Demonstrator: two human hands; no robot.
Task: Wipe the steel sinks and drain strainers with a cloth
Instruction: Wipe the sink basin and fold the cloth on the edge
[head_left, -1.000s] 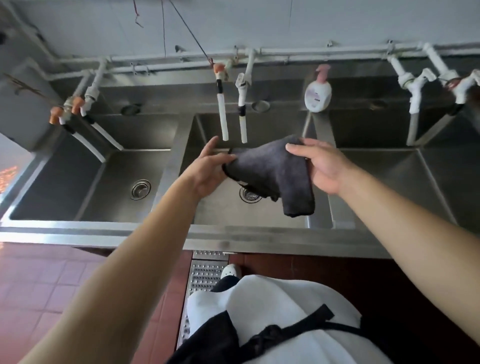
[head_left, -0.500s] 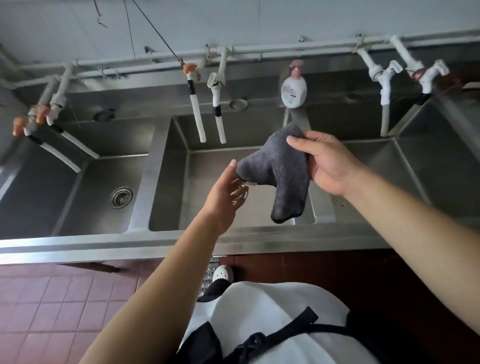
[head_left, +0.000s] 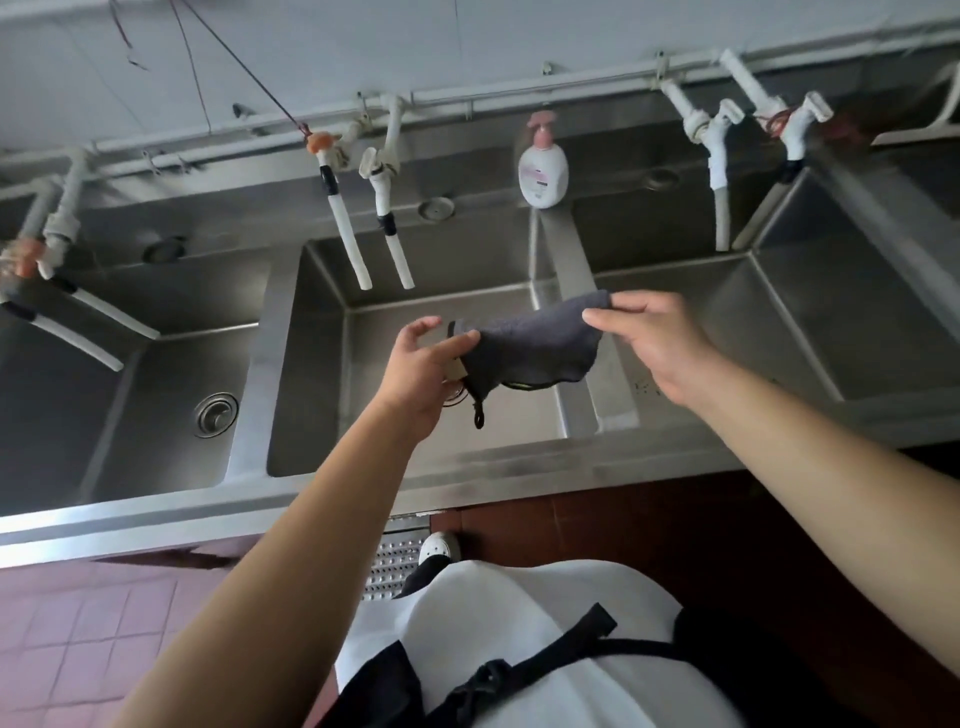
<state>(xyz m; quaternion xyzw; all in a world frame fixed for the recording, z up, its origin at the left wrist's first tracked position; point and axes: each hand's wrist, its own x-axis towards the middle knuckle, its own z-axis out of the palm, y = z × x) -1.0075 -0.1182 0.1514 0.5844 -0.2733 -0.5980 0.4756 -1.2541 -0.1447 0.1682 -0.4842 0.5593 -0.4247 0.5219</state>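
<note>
Cloth (head_left: 524, 345) pinched by left hand (head_left: 423, 371) and right hand (head_left: 657, 345) above middle sink (head_left: 311, 374); soap bottle (head_left: 543, 166) behind.

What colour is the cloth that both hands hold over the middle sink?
The cloth is dark grey, seen best in the head view.

Three steel basins run side by side: the left sink (head_left: 130, 395), the middle sink (head_left: 322, 395) and the right sink (head_left: 810, 332). A drain strainer (head_left: 216, 414) sits in the left sink's floor. Above the middle sink a cloth (head_left: 530, 348) hangs between the left hand (head_left: 421, 374) and the right hand (head_left: 660, 343) (the middle drain is mostly hidden behind them). A soap bottle (head_left: 543, 169) stands on the ledge behind, between middle and right sinks.
</note>
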